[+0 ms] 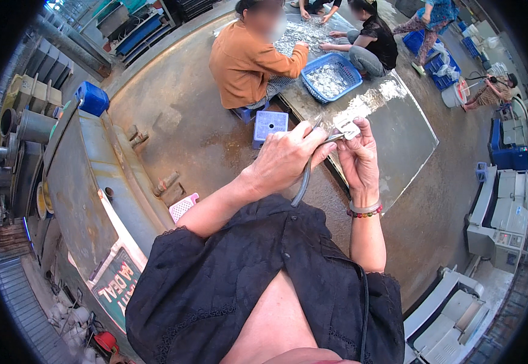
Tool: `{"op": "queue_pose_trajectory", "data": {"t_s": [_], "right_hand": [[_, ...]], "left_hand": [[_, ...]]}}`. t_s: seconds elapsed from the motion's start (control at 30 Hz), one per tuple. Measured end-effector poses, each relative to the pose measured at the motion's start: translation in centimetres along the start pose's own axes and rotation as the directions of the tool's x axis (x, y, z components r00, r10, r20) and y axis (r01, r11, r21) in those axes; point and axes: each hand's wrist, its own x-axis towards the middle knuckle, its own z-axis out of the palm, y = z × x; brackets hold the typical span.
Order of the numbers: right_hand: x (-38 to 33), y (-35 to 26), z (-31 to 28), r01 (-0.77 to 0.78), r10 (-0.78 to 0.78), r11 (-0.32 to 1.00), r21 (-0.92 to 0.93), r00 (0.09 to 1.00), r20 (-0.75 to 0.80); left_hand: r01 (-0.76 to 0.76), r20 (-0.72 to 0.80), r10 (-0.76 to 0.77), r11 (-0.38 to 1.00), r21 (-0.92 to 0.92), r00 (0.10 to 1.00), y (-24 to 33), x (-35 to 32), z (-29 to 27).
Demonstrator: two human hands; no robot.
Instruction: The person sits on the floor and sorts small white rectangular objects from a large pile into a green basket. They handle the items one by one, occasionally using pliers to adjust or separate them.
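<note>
My left hand (283,155) is closed around a plier-like tool (302,184) with curved dark grey handles. The slim metal end of the tool points right and meets a small, flat, whitish piece (347,127) with cut-out shapes. Between thumb and fingers, my right hand (359,156) pinches that piece, holding it up in front of me. A beaded bracelet and a pale bangle circle my right wrist. Exactly where the tool's tip touches the piece is too small to make out.
Ahead, a blue basket (332,77) of small pale pieces stands beside people squatting around a spread pile (303,37). A blue-grey stool (270,126) and a pink stool (184,207) stand nearby. A large metal tank (88,182) lies left; grey machines (500,215) line the right.
</note>
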Motion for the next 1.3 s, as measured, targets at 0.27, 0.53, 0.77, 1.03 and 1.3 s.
{"op": "queue_pose_trajectory", "data": {"t_s": [0.27,0.53,0.77,1.03,1.3], "right_hand": [[-0.1,-0.5,0.7,-0.02,0.026,0.997,-0.071,0.996,0.088],[0.3,-2.7,1.3,-0.017,0.092,0.875,-0.484,0.987,0.132],[0.4,-4.5,3.1,0.101,0.198,0.386,-0.917,0.962,0.189],[-0.1,-5.7,2.2,0.145,0.378,0.244,-0.959,0.896,0.232],[-0.9,-2.9,0.1,-0.106,0.18,0.92,-0.377,0.969,0.167]], "left_hand": [[-0.019,-0.026,0.018,0.999,-0.036,0.999,0.3,0.1,0.3],[-0.02,0.003,0.02,0.996,-0.085,1.0,0.5,-0.2,0.2],[0.007,0.063,0.007,0.973,-0.229,0.998,-0.1,-1.0,0.8],[0.001,0.235,0.048,0.979,-0.204,0.971,-0.3,-1.9,0.7],[0.01,0.051,0.001,0.977,-0.214,0.999,1.1,-1.5,0.7]]}}
